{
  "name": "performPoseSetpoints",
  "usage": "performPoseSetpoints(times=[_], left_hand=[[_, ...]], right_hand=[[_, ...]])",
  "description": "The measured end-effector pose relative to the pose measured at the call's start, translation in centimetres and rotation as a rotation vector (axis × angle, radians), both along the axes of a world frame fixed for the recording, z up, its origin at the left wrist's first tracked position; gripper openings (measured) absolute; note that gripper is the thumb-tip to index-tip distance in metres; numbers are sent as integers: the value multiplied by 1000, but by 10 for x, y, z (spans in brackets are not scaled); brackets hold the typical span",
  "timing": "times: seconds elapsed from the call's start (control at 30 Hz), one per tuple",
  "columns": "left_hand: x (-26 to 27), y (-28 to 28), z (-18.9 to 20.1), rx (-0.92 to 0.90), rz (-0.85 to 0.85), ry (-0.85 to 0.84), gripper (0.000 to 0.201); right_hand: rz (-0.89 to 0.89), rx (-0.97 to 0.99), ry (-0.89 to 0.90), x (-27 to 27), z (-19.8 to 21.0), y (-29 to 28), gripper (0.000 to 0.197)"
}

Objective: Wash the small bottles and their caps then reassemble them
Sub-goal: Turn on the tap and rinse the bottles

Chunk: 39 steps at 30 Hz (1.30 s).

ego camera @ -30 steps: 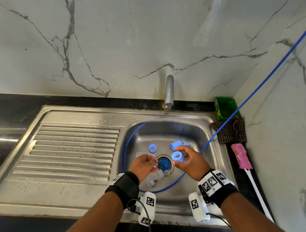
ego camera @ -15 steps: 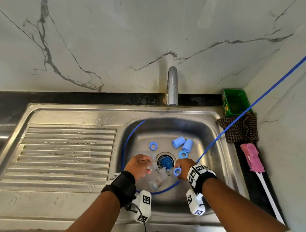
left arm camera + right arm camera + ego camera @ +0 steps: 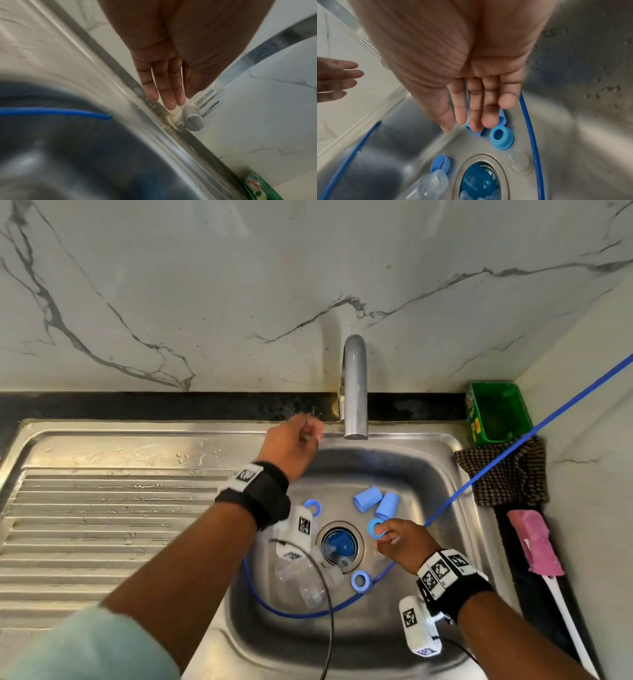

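My left hand (image 3: 294,445), fingers straight and empty, is nearest the shiny metal tap (image 3: 354,392) at the sink's back edge; my right hand (image 3: 400,542) looks empty too.

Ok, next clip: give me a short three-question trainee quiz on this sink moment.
1. True or false: water is running from the tap.
2. The left hand reaches toward: A) the tap's handle, B) the green box, C) the pink brush.
3. How many tall blue caps lie in the sink?
Key: 1 false; 2 A; 3 two.
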<state>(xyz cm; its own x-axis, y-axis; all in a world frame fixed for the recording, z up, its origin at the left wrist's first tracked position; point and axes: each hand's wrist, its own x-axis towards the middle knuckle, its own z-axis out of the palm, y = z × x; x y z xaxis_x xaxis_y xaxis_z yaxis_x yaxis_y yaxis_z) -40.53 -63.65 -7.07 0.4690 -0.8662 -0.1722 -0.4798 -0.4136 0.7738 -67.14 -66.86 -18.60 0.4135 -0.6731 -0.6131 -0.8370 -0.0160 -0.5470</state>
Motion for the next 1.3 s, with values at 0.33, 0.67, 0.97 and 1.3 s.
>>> performPoseSetpoints(times=[0.33,0.67,0.97,1.3], left_hand=[[-9,-53,11,-35,-207,-284,12],[-7,-52,9,-55,-77,-183,19],[-6,-46,5,-82,-19,-58,21],[-5,-46,-2,-89,-18,-25,21]], right_hand=[[-21,-64,-157,0,11,-3,13],[-10,-59,-142,2,12,2,13],[-52,-39,-139,-2,13,3,13],[-47,-34,-126,-2,13,6,14]])
